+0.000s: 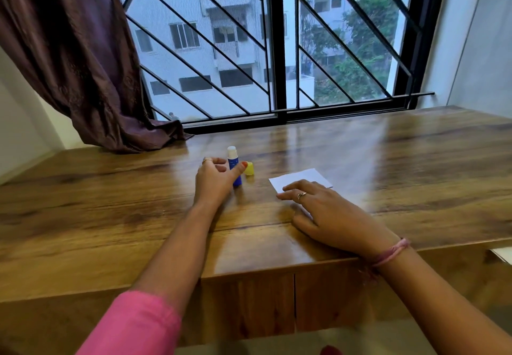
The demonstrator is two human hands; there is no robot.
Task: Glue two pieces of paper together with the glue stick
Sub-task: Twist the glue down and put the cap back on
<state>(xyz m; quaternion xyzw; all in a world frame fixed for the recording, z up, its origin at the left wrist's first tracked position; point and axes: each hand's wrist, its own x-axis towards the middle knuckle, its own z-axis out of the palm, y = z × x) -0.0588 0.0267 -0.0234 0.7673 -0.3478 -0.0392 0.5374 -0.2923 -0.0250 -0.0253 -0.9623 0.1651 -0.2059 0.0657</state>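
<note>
A blue glue stick (232, 158) stands upright on the wooden table (388, 160), uncapped, with its white glue tip showing. Its yellow cap (250, 169) lies just to the right of it. My left hand (214, 180) is curled round the stick: the thumb crosses its front and the fingers sit behind it on the left. A white piece of paper (302, 178) lies flat on the table to the right. My right hand (327, 213) rests palm down with straight fingers on the paper's near edge, hiding part of it. I cannot make out a second, separate sheet.
A dark curtain (83, 63) drapes onto the table's back left corner. A barred window (277, 49) runs along the far edge. The table's front edge (249, 268) is near my forearms, with drawer fronts below. Bare wood lies to the far right and left.
</note>
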